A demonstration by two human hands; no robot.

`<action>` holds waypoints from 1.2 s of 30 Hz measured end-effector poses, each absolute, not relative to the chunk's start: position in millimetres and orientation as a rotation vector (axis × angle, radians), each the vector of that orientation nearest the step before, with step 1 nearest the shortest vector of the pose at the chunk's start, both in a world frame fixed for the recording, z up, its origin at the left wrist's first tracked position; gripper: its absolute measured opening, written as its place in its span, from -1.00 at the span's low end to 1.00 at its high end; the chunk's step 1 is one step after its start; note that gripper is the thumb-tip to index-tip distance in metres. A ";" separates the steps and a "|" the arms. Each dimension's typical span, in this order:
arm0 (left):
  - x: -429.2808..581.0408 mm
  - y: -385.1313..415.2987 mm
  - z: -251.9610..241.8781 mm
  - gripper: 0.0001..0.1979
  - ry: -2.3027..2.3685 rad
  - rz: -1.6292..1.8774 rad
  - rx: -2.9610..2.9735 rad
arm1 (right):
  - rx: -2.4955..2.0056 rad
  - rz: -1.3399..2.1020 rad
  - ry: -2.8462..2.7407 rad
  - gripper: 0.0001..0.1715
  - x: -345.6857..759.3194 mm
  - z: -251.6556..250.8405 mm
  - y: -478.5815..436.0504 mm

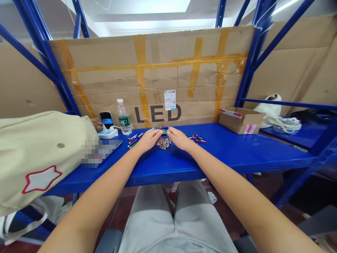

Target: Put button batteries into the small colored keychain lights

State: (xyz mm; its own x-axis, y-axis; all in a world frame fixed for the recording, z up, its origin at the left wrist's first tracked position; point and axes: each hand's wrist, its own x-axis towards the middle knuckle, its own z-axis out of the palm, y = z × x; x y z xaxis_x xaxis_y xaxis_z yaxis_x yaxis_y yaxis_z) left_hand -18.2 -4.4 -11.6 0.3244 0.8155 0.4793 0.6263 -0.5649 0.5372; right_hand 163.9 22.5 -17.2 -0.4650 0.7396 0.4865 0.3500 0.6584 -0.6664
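Observation:
My left hand (150, 139) and my right hand (178, 137) are close together over the blue table (223, 147), fingers bent inward. Between them lies a small dark and green item (164, 133), partly covered by the fingertips. Just below the hands is a pile of small round brownish pieces (165, 144). Pens (135, 140) in blue, green and white lie left of my left hand. Right of my right hand sits a heap of red, blue and purple pens (199, 139). The hands hide what lies behind them.
A water bottle (124, 117), a phone (106, 119) and a white power strip (108, 133) stand at the back left. A cream bag (47, 147) covers the left end. An open cardboard box (239, 120) is at the back right, before a cardboard wall (110, 84).

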 end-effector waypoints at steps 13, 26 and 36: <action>-14.5 -2.4 -13.6 -0.72 1.414 1.068 2.863 | -0.795 1.159 -1.919 -0.78 159.5 -19.6 19.1; -17.5 -7.6 -10.8 -0.50 1.160 0.926 2.016 | -0.912 -0.056 -2.346 -0.74 178.2 -11.2 11.4; -17.6 -9.5 -7.1 -0.50 1.169 0.914 2.271 | -0.734 0.033 -2.380 -0.69 176.9 -15.1 20.0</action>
State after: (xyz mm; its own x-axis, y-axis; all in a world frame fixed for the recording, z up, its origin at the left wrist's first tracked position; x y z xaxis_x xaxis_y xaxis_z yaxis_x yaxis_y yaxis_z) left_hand -17.6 -9.5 -7.1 0.4286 0.8289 0.3596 0.5488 -0.5550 0.6251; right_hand 176.9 20.0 -15.1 -0.6399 0.5135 0.5717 0.4973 0.8439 -0.2014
